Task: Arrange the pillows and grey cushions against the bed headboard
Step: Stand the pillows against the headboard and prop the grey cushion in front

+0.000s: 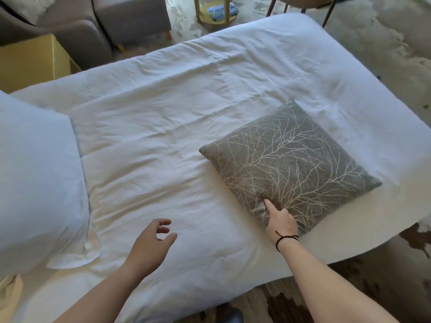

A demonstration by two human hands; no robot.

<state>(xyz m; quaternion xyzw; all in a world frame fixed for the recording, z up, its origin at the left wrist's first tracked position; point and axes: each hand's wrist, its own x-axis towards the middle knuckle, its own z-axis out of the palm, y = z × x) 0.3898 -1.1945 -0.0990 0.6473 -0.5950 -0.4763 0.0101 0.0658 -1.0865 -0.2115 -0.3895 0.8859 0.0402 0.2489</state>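
A grey cushion with a pale branch pattern lies flat on the white duvet, right of the bed's middle. My right hand pinches the cushion's near corner, thumb on top and the fabric bunched under it. My left hand hovers over the duvet to the left of the cushion, fingers apart and holding nothing. A large white pillow rests at the left end of the bed. The headboard is out of view.
A yellow box stands beyond the bed's far left side, with a grey sofa behind it. A small gold side table and chair legs stand on the mottled floor past the bed.
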